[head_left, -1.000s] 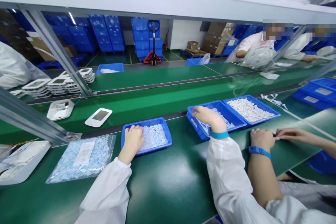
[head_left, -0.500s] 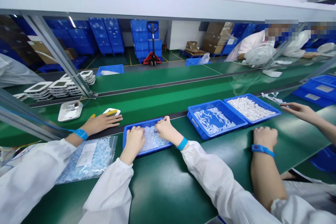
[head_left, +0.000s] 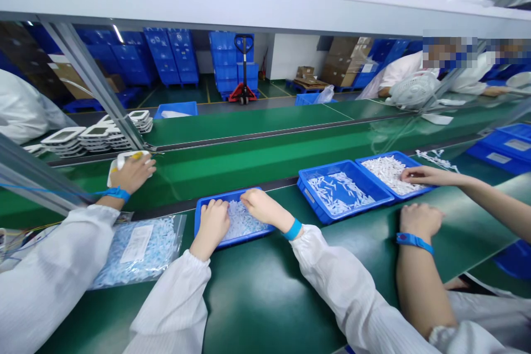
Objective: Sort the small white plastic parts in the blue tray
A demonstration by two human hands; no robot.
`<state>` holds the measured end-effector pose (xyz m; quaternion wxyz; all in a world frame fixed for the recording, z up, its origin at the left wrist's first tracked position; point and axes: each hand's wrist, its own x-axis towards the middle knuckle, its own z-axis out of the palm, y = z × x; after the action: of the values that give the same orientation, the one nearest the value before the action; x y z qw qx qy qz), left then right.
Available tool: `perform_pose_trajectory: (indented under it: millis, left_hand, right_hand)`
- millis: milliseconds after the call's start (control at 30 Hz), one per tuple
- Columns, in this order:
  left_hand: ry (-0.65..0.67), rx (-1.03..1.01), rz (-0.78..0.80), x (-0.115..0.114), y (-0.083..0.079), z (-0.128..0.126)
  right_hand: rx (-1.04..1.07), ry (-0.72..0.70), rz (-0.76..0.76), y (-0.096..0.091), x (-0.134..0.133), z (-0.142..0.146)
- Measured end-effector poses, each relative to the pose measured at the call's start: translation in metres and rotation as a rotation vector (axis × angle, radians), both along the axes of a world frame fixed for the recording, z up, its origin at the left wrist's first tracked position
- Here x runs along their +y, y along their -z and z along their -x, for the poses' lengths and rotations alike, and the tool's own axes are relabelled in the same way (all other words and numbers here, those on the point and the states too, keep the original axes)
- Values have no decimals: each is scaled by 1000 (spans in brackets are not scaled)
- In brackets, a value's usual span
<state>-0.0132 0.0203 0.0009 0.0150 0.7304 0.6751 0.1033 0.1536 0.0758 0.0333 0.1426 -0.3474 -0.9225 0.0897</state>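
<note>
A shallow blue tray (head_left: 232,241) of small pale-blue and white plastic pieces (head_left: 244,222) lies in front of me. My left hand (head_left: 214,224) rests over its left side, fingers curled together. From the right, my right hand (head_left: 262,208) reaches over the tray's far edge, its fingers bent down and pinched close above the pieces. Whatever either hand grips is too small or hidden to make out. Just left of the tray lies a clear bag (head_left: 160,251) with a white label, full of similar pale-blue pieces.
At left, a co-worker's hand (head_left: 130,171) holds a white plastic housing (head_left: 116,163). To the right are two blue trays (head_left: 327,215) of white pieces; another co-worker's hand (head_left: 415,175) dips into the farther one. A metal post (head_left: 95,86) and an overhead shelf (head_left: 249,8) frame the bench.
My right hand has shifted slightly left over the tray; my left hand stays put. The left co-worker's hand moved left onto a white housing. The right co-worker's hand moved left into the tray.
</note>
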Motion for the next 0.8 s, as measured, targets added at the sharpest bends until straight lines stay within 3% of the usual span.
perform_pose_trajectory:
  millis: [167,400,667,800]
  left_hand:
    - [-25,92,9,3,0,-1]
    - [-38,76,27,0,-1,-3]
    - [-33,67,41,2,0,-1]
    - [-5,-1,59,7,-7,14]
  right_hand:
    - [137,-86,92,9,-9,14]
    - [103,-99,106,29,-10,25]
    - [78,-107,89,33,-8,25]
    - [129,-95,44,33,-8,26]
